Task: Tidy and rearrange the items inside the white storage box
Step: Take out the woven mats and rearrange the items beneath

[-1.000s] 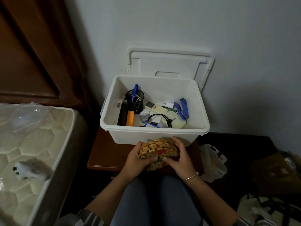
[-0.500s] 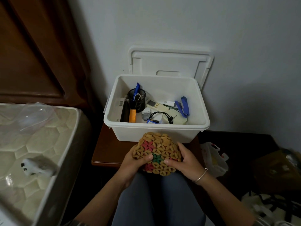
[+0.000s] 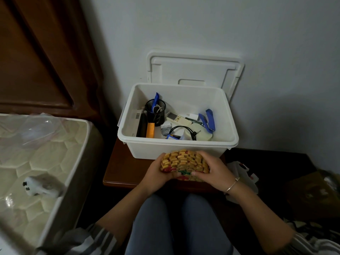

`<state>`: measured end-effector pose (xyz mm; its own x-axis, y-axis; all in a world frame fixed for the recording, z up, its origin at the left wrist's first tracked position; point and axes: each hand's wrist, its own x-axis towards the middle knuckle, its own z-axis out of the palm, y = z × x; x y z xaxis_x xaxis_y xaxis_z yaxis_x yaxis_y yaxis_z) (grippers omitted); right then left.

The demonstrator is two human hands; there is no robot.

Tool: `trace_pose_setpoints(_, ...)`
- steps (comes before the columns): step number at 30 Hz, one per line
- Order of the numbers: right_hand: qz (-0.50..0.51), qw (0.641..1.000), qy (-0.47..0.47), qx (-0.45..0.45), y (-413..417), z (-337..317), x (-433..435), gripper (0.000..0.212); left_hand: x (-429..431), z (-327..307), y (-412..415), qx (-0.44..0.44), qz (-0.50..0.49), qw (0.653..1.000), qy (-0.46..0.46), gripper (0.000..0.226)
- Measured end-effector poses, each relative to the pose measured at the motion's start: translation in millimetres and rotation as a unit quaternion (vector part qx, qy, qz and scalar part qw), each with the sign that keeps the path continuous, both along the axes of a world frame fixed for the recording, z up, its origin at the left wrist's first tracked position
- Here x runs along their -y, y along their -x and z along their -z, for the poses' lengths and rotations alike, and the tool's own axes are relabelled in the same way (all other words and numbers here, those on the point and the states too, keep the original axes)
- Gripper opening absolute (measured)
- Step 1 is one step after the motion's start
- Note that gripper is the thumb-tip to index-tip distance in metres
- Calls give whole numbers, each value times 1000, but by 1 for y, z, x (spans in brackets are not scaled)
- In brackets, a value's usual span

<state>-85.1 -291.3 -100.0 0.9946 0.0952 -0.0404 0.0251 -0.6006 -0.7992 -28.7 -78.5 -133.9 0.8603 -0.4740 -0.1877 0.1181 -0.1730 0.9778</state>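
Note:
A white storage box [image 3: 176, 148] stands open on a small brown table [image 3: 127, 170]. Inside it are a black mesh cup [image 3: 155, 112] with pens, a white remote [image 3: 177, 118], a black cable [image 3: 184, 130], a blue clip-like item [image 3: 208, 119], an orange item [image 3: 150, 130] and a flat white carton [image 3: 133, 123]. In front of the box, both hands hold a folded mat of yellow wooden beads [image 3: 184, 161]. My left hand [image 3: 159, 174] grips its left end and my right hand [image 3: 213, 172] grips its right end.
The box lid [image 3: 195, 70] leans against the wall behind the box. A mattress [image 3: 36, 162] with a small white gadget [image 3: 40, 185] on it lies to the left. Bags [image 3: 244, 173] and clutter fill the floor on the right. My knees are below the table edge.
The beaded mat was opened flat, showing its flower pattern, half a second ago; it is now folded back into a compact bundle between both hands, close to the box front.

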Motion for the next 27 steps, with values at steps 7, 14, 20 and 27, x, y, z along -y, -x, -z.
trace_pose_setpoints(7, -3, 996, 94, -8, -14, 36, -3, 54, 9, 40, -4, -53, -40, 998, -24, 54)
trace_pose_setpoints(14, 44, 998, 33, -14, -17, 45, -2, 59, 6, 46, -15, -31, -37, 997, -54, 63)
trace_pose_setpoints(20, 9, 999, 52, 0, -20, 47, -7, 56, -1, 39, -18, 177, -1, 978, -112, 79)
trace_pose_setpoints(27, 111, 993, -22, 16, -10, 56, -18, 79, 2, 34, -16, 242, 24, 960, -141, 63)
